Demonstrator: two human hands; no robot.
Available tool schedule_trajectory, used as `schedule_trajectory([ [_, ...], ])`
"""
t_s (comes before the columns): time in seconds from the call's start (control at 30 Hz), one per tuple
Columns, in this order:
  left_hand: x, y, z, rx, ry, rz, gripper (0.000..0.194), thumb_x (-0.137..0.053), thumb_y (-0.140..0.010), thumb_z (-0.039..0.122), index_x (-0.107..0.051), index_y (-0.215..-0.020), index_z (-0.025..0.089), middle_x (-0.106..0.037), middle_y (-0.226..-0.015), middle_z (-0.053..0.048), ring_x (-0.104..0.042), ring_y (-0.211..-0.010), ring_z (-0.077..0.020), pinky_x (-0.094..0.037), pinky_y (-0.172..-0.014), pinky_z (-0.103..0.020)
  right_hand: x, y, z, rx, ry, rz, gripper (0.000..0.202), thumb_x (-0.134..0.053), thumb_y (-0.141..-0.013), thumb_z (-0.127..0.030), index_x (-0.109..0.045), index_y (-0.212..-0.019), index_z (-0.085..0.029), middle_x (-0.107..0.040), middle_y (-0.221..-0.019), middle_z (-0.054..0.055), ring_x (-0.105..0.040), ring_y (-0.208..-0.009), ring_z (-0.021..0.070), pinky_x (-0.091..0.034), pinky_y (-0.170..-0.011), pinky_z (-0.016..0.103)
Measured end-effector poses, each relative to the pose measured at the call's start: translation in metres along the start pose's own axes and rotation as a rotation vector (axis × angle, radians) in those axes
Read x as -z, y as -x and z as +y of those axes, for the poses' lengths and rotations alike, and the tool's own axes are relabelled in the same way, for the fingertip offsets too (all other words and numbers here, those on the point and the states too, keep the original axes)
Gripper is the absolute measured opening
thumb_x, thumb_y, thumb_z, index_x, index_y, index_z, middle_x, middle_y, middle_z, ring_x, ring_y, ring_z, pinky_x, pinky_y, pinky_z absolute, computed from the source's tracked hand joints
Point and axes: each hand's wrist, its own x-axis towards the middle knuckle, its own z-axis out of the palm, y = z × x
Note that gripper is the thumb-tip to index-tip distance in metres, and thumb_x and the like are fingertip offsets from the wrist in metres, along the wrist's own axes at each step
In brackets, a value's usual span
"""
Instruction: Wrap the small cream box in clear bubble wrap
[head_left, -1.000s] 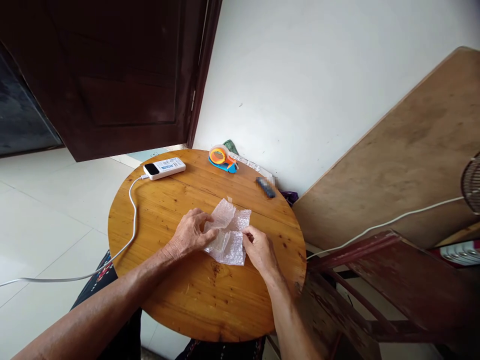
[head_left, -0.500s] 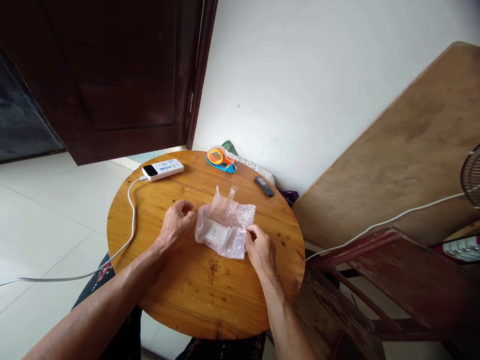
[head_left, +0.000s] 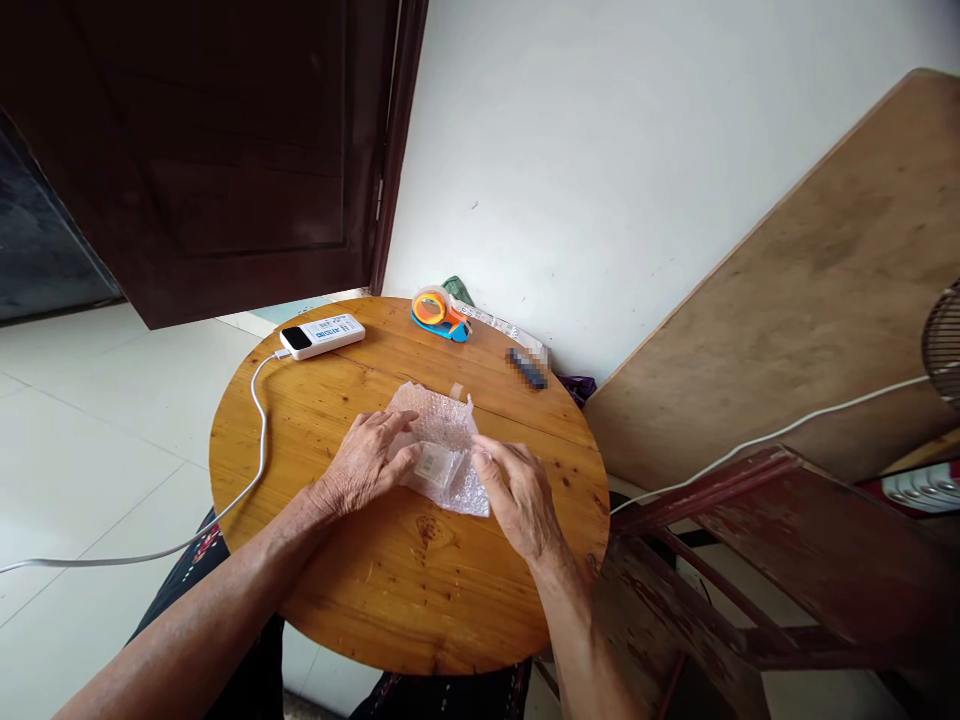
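Clear bubble wrap [head_left: 431, 412] lies near the middle of the round surface [head_left: 442, 620], with a small packet [head_left: 433, 466] in it; in my judgement, it is spread toward the far edge, partly folded at right, and not yet closed. The left hand [head_left: 367, 458] has thumb and fingers apart at the wrap's left side, while the right hand [head_left: 521, 490] touches its right side, pinching or not, I cannot tell.

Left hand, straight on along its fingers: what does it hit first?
Bubble wrap, most likely: the left hand's fingertips overlap its near-left side in view, though touching or hovering is unclear.
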Motion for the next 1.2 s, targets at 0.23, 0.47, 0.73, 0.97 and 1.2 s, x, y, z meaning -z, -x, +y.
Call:
schedule_trajectory([
  [0.23, 0.016, 0.000, 0.008, 0.134, 0.391, 0.135, 0.045, -0.045, -0.090, 0.045, -0.061, -0.119, 0.014, -0.067, -0.110, -0.010, -0.065, -0.077, -0.0187, -0.051, -0.078, -0.033, 0.004, 0.014, -0.022, 0.112, -0.062, -0.068, 0.028, -0.057, -0.087, -0.023, -0.068, -0.113, -0.023, -0.071, -0.092, 0.006, -0.061, -0.091, 0.0220, -0.048, -0.085, 0.035],
  [0.47, 0.035, 0.014, 0.020, 0.191, 0.138, -0.287, 0.025, -0.053, -0.086, 0.040, -0.070, -0.083, 0.021, -0.063, -0.059, 0.000, -0.057, -0.052, -0.0153, -0.043, -0.055, -0.024, 0.014, 0.054, -0.036, 0.198, -0.182, -0.500, 0.007, -0.064, -0.086, -0.021, -0.070, -0.089, -0.023, -0.068, -0.077, 0.000, -0.060, -0.082, 0.0183, -0.046, -0.080, 0.032],
  [0.73, 0.008, 0.020, 0.021, -0.078, -0.166, -0.163, 0.048, -0.067, -0.075, 0.027, -0.059, -0.122, 0.020, -0.064, -0.122, -0.014, -0.059, -0.114, -0.0322, -0.049, -0.097, -0.046, 0.003, 0.053, -0.024, -0.047, 0.021, -0.345, 0.024, -0.051, -0.095, -0.031, -0.062, -0.114, -0.022, -0.068, -0.109, 0.007, -0.066, -0.080, 0.0175, -0.050, -0.074, 0.030],
  [0.97, -0.023, 0.021, 0.007, -0.038, -0.153, -0.277, 0.106, -0.078, -0.064, 0.041, -0.025, -0.151, 0.013, -0.045, -0.148, -0.023, -0.043, -0.137, -0.0371, -0.034, -0.113, -0.051, -0.006, 0.028, -0.013, -0.204, 0.478, -0.259, 0.040, -0.049, -0.096, -0.032, -0.055, -0.131, -0.013, -0.070, -0.115, 0.018, -0.070, -0.098, 0.0303, -0.050, -0.076, 0.036],
  [1.2, -0.034, 0.023, 0.012, 0.001, -0.221, -0.189, 0.110, -0.076, -0.066, 0.045, -0.018, -0.154, 0.014, -0.041, -0.152, -0.021, -0.041, -0.139, -0.0362, -0.032, -0.113, -0.048, -0.008, 0.007, 0.000, -0.203, 0.598, -0.197, 0.027, -0.052, -0.095, -0.030, -0.062, -0.117, -0.018, -0.068, -0.108, 0.014, -0.070, -0.085, 0.0260, -0.044, -0.064, 0.032],
])
